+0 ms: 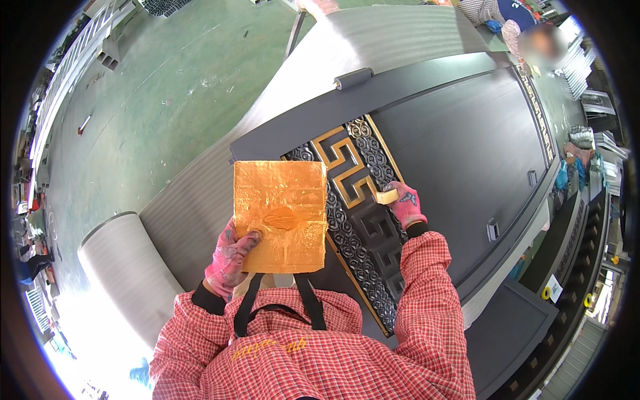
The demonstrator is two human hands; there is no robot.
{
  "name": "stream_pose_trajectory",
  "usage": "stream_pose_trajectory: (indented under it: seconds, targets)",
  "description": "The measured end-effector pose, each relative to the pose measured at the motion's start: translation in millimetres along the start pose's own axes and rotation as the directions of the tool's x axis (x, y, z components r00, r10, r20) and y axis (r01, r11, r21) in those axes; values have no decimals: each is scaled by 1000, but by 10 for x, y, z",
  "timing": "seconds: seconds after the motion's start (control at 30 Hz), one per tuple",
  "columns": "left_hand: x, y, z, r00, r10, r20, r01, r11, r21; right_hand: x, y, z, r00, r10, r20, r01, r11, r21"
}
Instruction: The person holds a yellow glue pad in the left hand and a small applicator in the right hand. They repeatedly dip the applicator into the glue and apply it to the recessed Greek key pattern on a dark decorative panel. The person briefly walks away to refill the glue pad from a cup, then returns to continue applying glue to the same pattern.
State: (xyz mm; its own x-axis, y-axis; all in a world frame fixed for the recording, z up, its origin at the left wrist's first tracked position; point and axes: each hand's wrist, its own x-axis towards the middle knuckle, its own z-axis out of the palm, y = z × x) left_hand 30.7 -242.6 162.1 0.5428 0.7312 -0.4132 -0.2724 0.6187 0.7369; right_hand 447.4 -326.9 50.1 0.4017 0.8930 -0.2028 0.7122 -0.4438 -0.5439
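Observation:
My left hand (230,260), in a stained pink glove, grips the lower left edge of a flat rectangular board (280,190) smeared with gold paint. A wet-looking patch of paint lies in its middle. In my right hand (408,207), also gloved in pink, is a small yellowish sponge block (387,197). The sponge is at the raised key pattern (343,157) on a dark grey metal door (460,143). The pattern's far part is gold, and its nearer part is dark. Dark scrollwork (347,243) with thin gold edge strips flanks the pattern.
Ribbed grey sheeting (200,180) lies under the door and ends in a thick roll (127,263) at the left. Small brackets (493,230) stick up on the door's right side. Another dark panel (510,333) stands at the lower right. Another person (513,20) is at the far right.

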Motion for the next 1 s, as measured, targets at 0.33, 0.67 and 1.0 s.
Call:
stream_pose_trajectory:
  seconds: [0.33,0.67,1.0]
  targets:
    - [-30,31,23,1000,-7,2,7,1000,21,-197,16,-73,999,34,-7,-34,999,23]
    - [-52,14,25,999,-3,-36,5,999,50,-501,-247,73,940,283,-191,-227,936,271]
    - [-54,35,15,999,-6,-36,8,999,35,-558,-300,296,926,360,-112,-322,910,260]
